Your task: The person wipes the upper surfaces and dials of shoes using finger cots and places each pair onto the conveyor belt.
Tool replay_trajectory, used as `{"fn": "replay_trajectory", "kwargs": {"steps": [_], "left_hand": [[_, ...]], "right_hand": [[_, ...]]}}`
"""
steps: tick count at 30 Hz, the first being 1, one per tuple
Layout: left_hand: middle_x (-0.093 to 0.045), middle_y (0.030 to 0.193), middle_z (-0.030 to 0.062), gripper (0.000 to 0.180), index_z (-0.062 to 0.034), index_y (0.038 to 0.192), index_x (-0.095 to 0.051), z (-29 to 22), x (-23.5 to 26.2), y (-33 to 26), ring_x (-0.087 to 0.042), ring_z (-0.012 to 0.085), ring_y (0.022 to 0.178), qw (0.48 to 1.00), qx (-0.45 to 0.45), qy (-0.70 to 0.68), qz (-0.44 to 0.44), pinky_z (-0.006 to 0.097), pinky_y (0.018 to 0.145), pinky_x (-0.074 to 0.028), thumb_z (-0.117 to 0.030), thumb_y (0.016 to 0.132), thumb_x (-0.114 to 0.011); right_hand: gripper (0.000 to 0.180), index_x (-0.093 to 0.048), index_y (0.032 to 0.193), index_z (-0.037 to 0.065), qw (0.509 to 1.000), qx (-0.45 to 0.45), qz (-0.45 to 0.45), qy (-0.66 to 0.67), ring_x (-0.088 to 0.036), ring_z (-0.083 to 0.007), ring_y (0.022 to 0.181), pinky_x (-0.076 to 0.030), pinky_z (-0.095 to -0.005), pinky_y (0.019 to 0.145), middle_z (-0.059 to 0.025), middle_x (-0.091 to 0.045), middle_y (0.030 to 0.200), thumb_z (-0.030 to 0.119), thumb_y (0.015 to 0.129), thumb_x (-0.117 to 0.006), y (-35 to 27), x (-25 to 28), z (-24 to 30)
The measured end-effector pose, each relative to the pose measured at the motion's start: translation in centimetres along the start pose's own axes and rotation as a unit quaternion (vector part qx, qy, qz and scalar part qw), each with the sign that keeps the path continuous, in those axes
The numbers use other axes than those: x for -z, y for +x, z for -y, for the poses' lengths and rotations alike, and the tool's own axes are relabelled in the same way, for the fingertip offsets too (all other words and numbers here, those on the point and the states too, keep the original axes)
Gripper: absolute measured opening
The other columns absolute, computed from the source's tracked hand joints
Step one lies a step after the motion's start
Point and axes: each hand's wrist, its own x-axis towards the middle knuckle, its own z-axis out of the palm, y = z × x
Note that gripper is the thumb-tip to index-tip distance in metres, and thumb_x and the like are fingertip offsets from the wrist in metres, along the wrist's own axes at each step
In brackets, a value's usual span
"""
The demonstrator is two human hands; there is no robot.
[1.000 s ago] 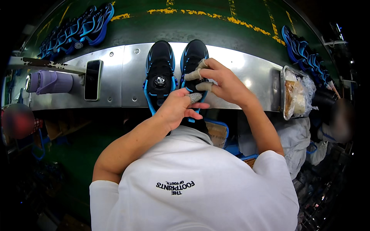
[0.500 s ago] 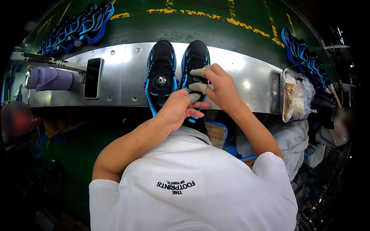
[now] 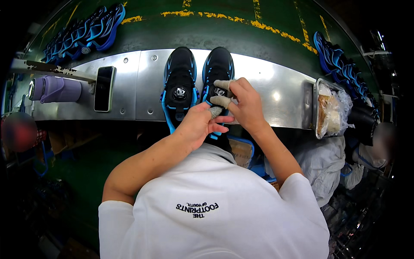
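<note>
Hands [image 3: 246,105] — half-open — touch the right-hand shoe [image 3: 218,62].

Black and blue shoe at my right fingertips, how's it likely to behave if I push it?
The shoe probably won't roll: it appears to rest sole-down, with its dial facing up. It might slide fairly easily, since the metal bench looks smooth and shiny. The dial itself is likely rigid, given its hard look.
</note>
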Motion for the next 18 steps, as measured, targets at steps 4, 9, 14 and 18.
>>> {"fn": "replay_trajectory", "kwargs": {"steps": [4, 9, 14, 18], "left_hand": [[-0.057, 0.117, 0.0174, 0.024, 0.0069, 0.117, -0.049, -0.5, 0.9, 0.1, -0.064, 0.0311, 0.109, 0.999, 0.015, -0.013, 0.048, 0.029, 0.067, -0.062, -0.008, 0.098, -0.045], [-0.057, 0.117, 0.0172, 0.023, 0.0058, 0.116, -0.05, 0.0, 0.0, 0.0, -0.064, 0.0308, 0.108, 1.0, 0.005, -0.026, 0.004, 0.029, 0.064, -0.062, -0.009, 0.099, -0.046], [-0.059, 0.112, 0.0146, 0.025, 0.0053, 0.117, -0.051, -0.3, -0.1, -0.4, -0.066, 0.0262, 0.101, 1.0, 0.006, 0.02, 0.014, 0.029, 0.064, -0.059, -0.011, 0.099, -0.047], [-0.064, 0.097, 0.0077, 0.022, 0.0006, 0.111, -0.064, -6.0, -1.7, -5.3, -0.065, 0.0179, 0.09, 0.916, 0.077, 0.39, 0.057, 0.025, 0.068, -0.053, -0.013, 0.096, -0.056]], "right_hand": [[0.041, -0.071, 0.113, 0.016, 0.997, 0.035, 0.065, -0.035, -0.055, -0.0173, 0.075, -0.047, -0.0314, 0.068, -0.0046, -0.052, 0.082, 0.011, 0.072, -0.077, 1.9, 2.3, -0.1], [0.039, -0.07, 0.114, 0.014, 0.987, 0.086, 0.135, 0.029, -0.054, -0.0205, 0.082, -0.046, -0.0314, 0.072, -0.0062, -0.052, 0.091, 0.008, 0.075, -0.073, 2.1, 2.2, -0.2], [0.036, -0.071, 0.112, 0.012, 1.0, -0.002, -0.009, 0.002, -0.053, -0.0172, 0.077, -0.046, -0.0294, 0.069, -0.0043, -0.054, 0.085, 0.01, 0.076, -0.074, -0.3, -0.4, 0.7], [0.028, -0.072, 0.109, 0.011, 0.997, -0.043, 0.032, 0.049, -0.052, -0.0114, 0.074, -0.045, -0.0271, 0.068, -0.0036, -0.059, 0.086, 0.015, 0.081, -0.073, 1.3, 1.2, -0.2]]}}
